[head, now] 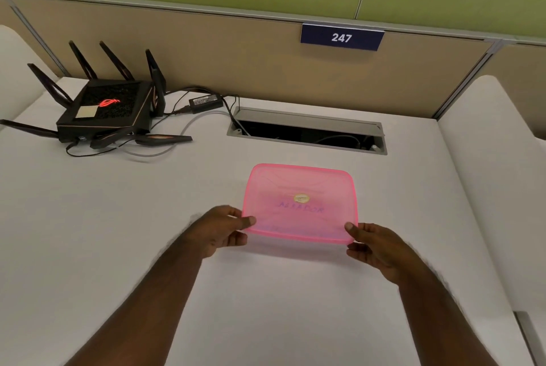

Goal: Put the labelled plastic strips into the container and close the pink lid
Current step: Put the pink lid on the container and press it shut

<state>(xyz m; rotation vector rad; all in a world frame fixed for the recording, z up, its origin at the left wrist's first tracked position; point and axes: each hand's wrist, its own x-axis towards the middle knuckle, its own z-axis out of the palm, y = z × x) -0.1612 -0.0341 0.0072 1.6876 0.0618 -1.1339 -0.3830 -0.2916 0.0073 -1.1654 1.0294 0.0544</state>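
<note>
A rectangular container with a translucent pink lid [300,191] rests on the white desk [147,232], in the middle of the view. The lid bears a small gold sticker and handwritten letters. My left hand [227,230] grips the container's near left corner, thumb on top of the lid. At the near right corner, my right hand [372,247] holds it the same way. The lid lies flat over the container, whose clear body barely shows below the near edge. No labelled plastic strips are visible; the inside is hidden by the lid.
A black router [103,108] with several antennas sits at the back left, with a power adapter [206,103] and cables beside it. An open cable slot [307,132] lies behind the container. A beige partition with a "247" sign [341,37] closes the back.
</note>
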